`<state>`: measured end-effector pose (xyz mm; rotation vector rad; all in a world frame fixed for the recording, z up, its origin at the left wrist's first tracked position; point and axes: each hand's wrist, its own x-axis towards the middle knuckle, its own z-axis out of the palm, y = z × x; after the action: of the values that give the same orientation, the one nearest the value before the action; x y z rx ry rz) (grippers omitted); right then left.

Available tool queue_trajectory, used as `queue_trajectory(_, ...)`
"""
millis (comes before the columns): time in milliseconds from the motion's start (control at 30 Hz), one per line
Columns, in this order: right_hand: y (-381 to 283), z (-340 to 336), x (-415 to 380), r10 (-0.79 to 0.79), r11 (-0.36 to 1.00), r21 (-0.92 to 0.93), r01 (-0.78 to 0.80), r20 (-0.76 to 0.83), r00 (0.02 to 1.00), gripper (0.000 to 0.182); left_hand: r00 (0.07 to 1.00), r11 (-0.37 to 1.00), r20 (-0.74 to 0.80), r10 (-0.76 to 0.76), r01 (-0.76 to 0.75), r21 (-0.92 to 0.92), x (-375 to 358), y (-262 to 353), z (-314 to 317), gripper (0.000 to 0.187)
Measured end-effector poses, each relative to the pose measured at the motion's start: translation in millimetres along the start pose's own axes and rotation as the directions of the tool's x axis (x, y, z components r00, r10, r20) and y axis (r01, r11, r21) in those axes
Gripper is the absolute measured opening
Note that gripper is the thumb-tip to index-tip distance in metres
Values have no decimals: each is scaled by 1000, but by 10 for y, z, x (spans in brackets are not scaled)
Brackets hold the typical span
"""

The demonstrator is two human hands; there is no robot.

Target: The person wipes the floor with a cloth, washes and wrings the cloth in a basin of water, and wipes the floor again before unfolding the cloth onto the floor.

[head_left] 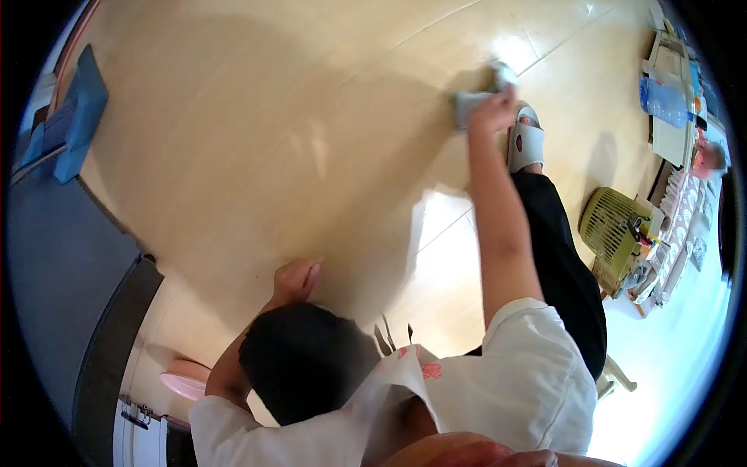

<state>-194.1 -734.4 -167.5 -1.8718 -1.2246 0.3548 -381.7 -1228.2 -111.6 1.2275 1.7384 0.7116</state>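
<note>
My right hand is stretched far forward, low over the tan tiled floor, with its fingers closed on a pale grey cloth. The cloth shows on both sides of the hand and is blurred. Just right of it is my foot in a light grey slipper. My left hand is curled into a loose fist beside my bent, black-clothed knee, and nothing shows in it.
A blue object with a handle stands at the upper left, by a dark grey mat. A pink basin lies lower left. On the right are a green basket, a large clear bottle and a white cabinet.
</note>
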Motion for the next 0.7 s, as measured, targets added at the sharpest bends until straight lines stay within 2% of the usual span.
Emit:
queue_trajectory(33, 423, 139, 588, -34, 986, -164, 21, -77, 996, 33, 983, 988, -99, 156, -156, 9, 170, -13, 76, 10)
queue_trajectory(100, 372, 294, 1109, 36, 982, -181, -54, -99, 994, 37, 970, 974, -95, 223, -219, 54, 279, -51, 261, 13)
queue_trajectory(133, 362, 436, 1355, -87, 956, -283, 80, -13, 996, 37, 969, 970, -85, 232, -225, 88, 241, -115, 352, 14)
queue_trajectory(167, 75, 506, 1447, -81, 934, -341, 110, 100, 992, 38, 968, 966, -76, 238, -228, 121, 200, -164, 416, 15)
queue_trajectory(200, 42, 689, 1614, -195, 906, -357, 226, 121, 973, 39, 965, 957, 5, 264, -262, 125, 155, -220, 406, 15)
queue_trajectory(233, 46, 884, 1824, -153, 953, -241, 186, 147, 977, 40, 946, 936, 16, 323, -321, 143, 202, -193, 385, 14)
queue_trajectory(267, 45, 1051, 2012, -277, 905, -274, 326, 200, 940, 38, 925, 912, 33, 378, -378, 161, 229, -167, 328, 14)
queue_trajectory(300, -198, 1083, 1918, -217, 937, -225, 268, 226, 950, 35, 900, 883, 53, 432, -434, 180, 243, -154, 274, 13)
queue_trajectory(333, -312, 1174, 1885, -206, 923, -263, 279, 272, 940, 34, 895, 870, 50, 443, -443, 216, 238, -186, 286, 13)
queue_trajectory(367, -342, 1265, 1764, -276, 922, -179, 342, 315, 908, 33, 888, 857, 48, 457, -454, 245, 204, -225, 324, 13)
queue_trajectory(400, 238, 1692, 2019, -462, 887, 145, 439, 338, 820, 29, 880, 843, 42, 472, -465, 269, 173, -231, 354, 13)
queue_trajectory(433, 45, 1639, 1631, -453, 885, 108, 453, 424, 784, 28, 876, 834, 51, 480, -473, 285, 194, -227, 370, 13)
queue_trajectory(467, -44, 1580, 1202, -487, 832, 15, 554, 499, 717, 29, 872, 823, 61, 486, -480, 303, 208, -222, 362, 12)
queue_trajectory(500, -543, 1175, 470, -577, 786, 153, 598, 526, 624, 32, 869, 812, 77, 490, -486, 322, 194, -212, 336, 12)
queue_trajectory(533, -515, 1106, -18, -708, 666, 237, 708, 500, 498, 26, 862, 812, 67, 503, -498, 306, 169, -253, 347, 13)
queue_trajectory(567, -708, 847, -571, -312, 870, 34, 492, 811, 495, 21, 854, 809, 60, 517, -510, 292, 141, -325, 390, 13)
queue_trajectory(600, -538, 655, -1143, -500, 719, 165, 675, 798, 337, 21, 847, 808, 54, 529, -521, 276, 129, -356, 394, 13)
queue_trajectory(633, -714, 320, -1632, -606, 581, 285, 762, 777, 171, 21, 855, 809, 61, 515, -509, 295, 128, -334, 362, 14)
queue_trajectory(667, -594, 116, -2003, -839, 424, 575, 700, 541, 63, 18, 863, 810, 72, 501, -496, 312, 132, -284, 336, 15)
queue_trajectory(700, -631, -113, -2315, -781, 518, 661, 543, 624, -16, 17, 870, 811, 82, 485, -483, 329, 131, -218, 318, 15)
